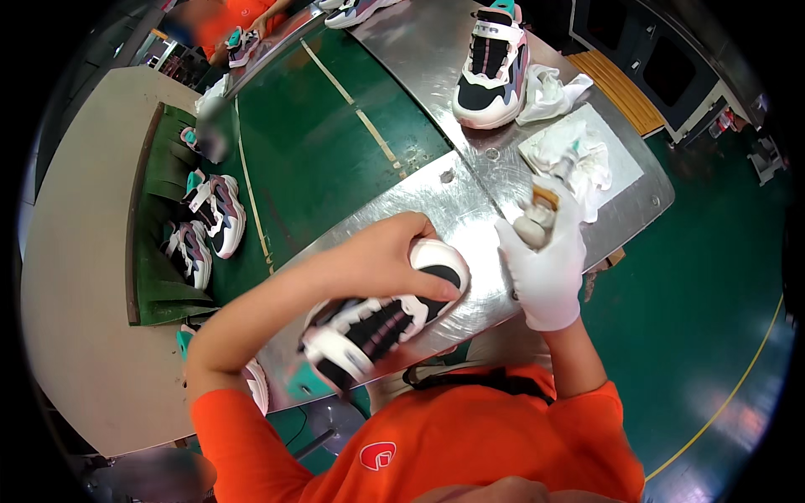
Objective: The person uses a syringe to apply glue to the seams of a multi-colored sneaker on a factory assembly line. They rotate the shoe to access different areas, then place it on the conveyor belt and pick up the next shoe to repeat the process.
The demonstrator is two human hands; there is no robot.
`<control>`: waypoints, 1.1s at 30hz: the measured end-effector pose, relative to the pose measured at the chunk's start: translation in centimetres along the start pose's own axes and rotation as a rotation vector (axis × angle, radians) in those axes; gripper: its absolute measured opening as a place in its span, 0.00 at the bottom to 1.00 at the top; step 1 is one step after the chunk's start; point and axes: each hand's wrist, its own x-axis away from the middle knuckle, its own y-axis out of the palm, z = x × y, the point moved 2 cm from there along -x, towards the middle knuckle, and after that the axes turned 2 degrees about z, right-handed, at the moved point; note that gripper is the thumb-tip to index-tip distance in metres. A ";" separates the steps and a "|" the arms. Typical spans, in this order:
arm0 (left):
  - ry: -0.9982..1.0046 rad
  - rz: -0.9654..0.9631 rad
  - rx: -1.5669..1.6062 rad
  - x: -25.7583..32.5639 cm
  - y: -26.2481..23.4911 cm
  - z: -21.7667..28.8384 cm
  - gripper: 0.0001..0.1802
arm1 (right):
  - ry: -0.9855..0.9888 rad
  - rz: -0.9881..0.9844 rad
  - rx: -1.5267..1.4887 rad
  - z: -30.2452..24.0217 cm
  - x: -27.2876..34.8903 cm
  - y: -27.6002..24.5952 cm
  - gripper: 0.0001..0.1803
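Observation:
My bare left hand (402, 260) grips a sneaker (377, 331) near its toe, thumb on the toe box. The sneaker is white, black and mauve, and its teal heel end tilts toward me over the table's near edge. My right hand (545, 264), in a white glove, is closed on a small tool with a tan handle (545, 198); its blurred far end reaches over crumpled white cloth (587, 163), and its kind cannot be made out. The glove is apart from the held sneaker.
A second sneaker (490, 75) stands on the metal table (478, 210) beside another cloth (549, 92). A green conveyor belt (327, 134) runs at left, carrying sneakers (220, 214) past a green flap curtain (155, 243). Another person in orange (243, 17) handles a sneaker at the far end.

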 end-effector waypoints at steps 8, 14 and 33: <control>0.370 0.499 -0.398 5.2 3.5 1.7 0.29 | -0.340 -0.105 0.618 -1.9 0.3 4.8 0.24; 0.560 0.838 -0.387 10.9 2.4 1.5 0.30 | -0.383 -0.106 0.493 -1.6 1.9 1.8 0.25; 0.644 1.063 0.257 14.3 -2.4 -4.8 0.22 | 0.072 -0.658 -0.016 -7.3 0.3 -0.2 0.33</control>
